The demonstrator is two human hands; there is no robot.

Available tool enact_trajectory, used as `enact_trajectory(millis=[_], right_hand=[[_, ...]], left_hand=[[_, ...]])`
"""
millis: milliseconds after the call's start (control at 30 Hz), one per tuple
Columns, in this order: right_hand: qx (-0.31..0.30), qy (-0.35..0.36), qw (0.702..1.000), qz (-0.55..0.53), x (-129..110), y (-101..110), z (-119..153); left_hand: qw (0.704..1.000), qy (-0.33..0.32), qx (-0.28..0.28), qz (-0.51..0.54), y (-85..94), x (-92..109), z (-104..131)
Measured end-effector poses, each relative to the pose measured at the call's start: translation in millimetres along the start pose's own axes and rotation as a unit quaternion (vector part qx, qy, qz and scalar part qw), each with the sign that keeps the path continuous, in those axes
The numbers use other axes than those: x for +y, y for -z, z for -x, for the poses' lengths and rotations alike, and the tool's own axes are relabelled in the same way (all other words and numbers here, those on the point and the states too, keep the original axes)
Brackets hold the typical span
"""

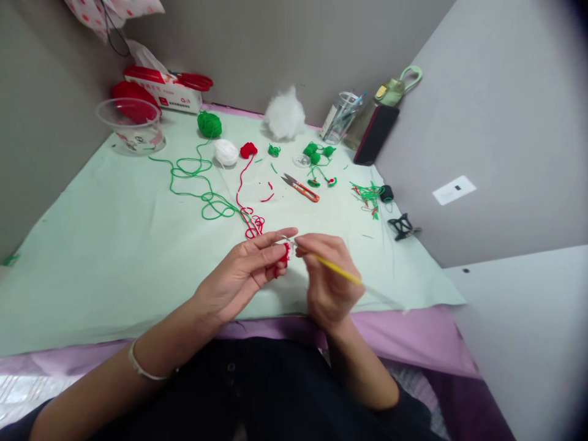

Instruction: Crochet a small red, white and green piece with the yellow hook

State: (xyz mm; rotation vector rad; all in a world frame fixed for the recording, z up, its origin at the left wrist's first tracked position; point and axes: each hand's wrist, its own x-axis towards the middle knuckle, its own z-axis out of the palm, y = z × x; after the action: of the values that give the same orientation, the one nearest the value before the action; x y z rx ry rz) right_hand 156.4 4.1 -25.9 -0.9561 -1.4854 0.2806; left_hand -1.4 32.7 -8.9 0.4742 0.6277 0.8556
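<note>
Between the thumb and fingers of my left hand (245,263) is a small red and white crochet piece (283,260), held above the front part of the table. My right hand (331,275) is closed around a crochet hook (337,268) with a yellow handle. Its tip is close to the piece; whether it passes through a stitch I cannot tell. Red yarn (254,225) and green yarn (218,205) lie in loose loops just beyond my left hand. A small red ball of yarn (248,150) and a white ball of yarn (226,152) sit farther back.
Orange-handled thread snips (301,188) lie mid-table near small green crocheted pieces (315,153). White stuffing (285,115), a green yarn ball (209,124), a clear plastic tub (133,128) and a tissue box (165,92) stand behind. A dark phone (376,135) leans against a bottle (362,122) at right.
</note>
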Motion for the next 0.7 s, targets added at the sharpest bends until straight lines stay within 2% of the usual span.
enact_trajectory(millis=[100,167,300,700], right_hand=[[0.034,-0.138,0.981,-0.134,0.9,1.7,-7.8],[0.015,-0.178,0.965,-0.192,1.3,0.7,-10.3],[-0.037,-0.176,0.966,-0.186,1.9,-1.3,-8.4],[-0.050,-0.244,0.916,-0.315,5.2,2.5,-18.0]], left_hand=[[1.000,-0.023,0.002,-0.016,0.7,2.8,0.9],[0.997,-0.049,0.002,-0.057,-1.0,2.8,2.3],[0.989,-0.083,-0.002,-0.121,-4.1,1.7,4.3],[0.979,-0.098,-0.007,-0.179,-1.4,10.4,7.7]])
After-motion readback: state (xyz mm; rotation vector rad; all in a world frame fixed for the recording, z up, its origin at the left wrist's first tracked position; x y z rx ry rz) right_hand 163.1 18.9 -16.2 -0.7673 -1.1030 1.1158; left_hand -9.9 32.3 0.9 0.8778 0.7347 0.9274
